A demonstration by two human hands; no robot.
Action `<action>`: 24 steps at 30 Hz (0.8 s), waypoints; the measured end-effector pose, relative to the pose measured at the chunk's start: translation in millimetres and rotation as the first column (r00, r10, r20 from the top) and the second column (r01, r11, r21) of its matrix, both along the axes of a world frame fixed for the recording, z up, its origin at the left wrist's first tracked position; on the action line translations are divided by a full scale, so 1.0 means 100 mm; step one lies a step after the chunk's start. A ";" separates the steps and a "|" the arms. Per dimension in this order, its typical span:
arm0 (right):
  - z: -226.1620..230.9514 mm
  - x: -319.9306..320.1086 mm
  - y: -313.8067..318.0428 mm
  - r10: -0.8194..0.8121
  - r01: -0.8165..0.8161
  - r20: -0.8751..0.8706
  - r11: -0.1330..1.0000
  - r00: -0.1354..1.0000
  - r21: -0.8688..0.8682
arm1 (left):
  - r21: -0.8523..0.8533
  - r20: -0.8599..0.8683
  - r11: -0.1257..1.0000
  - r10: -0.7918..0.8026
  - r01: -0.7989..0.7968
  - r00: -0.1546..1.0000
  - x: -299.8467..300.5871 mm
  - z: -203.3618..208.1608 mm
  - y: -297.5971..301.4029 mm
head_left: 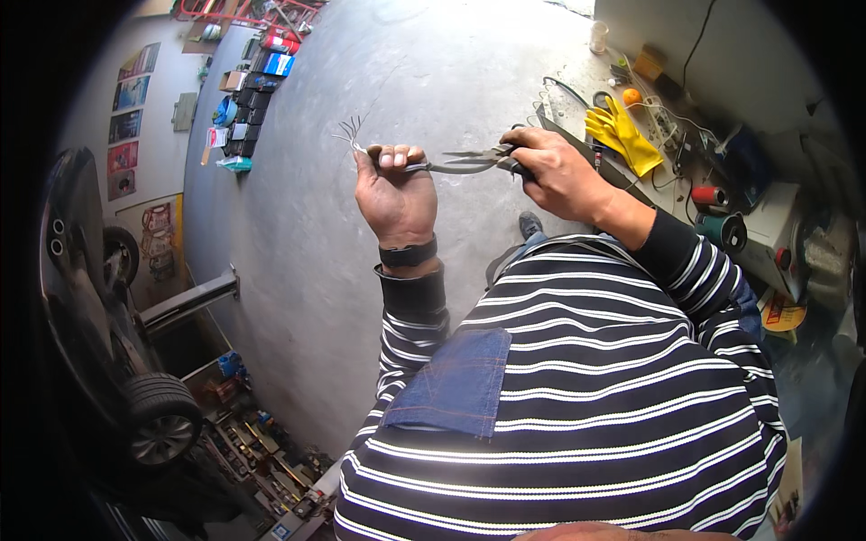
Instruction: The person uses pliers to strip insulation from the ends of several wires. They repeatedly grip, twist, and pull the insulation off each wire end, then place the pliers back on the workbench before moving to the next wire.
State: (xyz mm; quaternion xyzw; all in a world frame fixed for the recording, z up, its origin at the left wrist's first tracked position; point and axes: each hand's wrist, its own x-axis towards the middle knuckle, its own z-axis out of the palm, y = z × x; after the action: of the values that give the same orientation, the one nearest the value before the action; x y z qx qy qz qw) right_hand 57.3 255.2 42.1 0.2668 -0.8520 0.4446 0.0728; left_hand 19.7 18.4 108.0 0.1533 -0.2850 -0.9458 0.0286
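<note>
My left hand (pixel 397 198) is raised over the floor, its fingers closed around a dark cable. Frayed thin wire strands (pixel 350 132) fan out past the thumb. On the other side of that fist the dark cable (pixel 446 169) runs toward my right hand (pixel 564 176). A pair of pliers (pixel 474 157) sits in my right hand, pointed jaws toward the left hand and beside the cable. The jaws look parted. My right fingers hide most of the handles and the cable's far end.
Yellow gloves (pixel 622 135), an orange ball-like item (pixel 631 96) and loose cords lie on the cluttered bench at right. Black boxes (pixel 257 108) line the far left. A raised car's wheel (pixel 162 419) and a tool pile (pixel 253 460) are at lower left.
</note>
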 end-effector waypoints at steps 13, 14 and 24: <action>-0.02 -0.16 -0.63 -0.082 0.094 -0.154 0.993 0.985 0.069 | 0.073 -0.075 0.996 0.060 -0.055 0.995 -0.13 -0.06 -0.41; -0.01 -0.18 -0.66 -0.075 0.085 -0.167 0.995 0.983 0.056 | 0.082 -0.059 0.995 0.064 -0.059 0.996 -0.13 -0.06 -0.43; 0.03 -0.26 -0.84 -0.062 0.074 -0.200 0.996 0.978 0.054 | 0.089 -0.057 0.996 -0.006 0.011 0.998 -0.19 -0.04 -0.57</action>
State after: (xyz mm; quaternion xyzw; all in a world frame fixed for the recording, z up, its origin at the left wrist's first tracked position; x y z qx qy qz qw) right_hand 31.6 171.4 44.7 0.2827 -0.8622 0.3869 0.1642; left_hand 0.5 -38.6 103.9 0.1265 -0.2424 -0.9616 0.0258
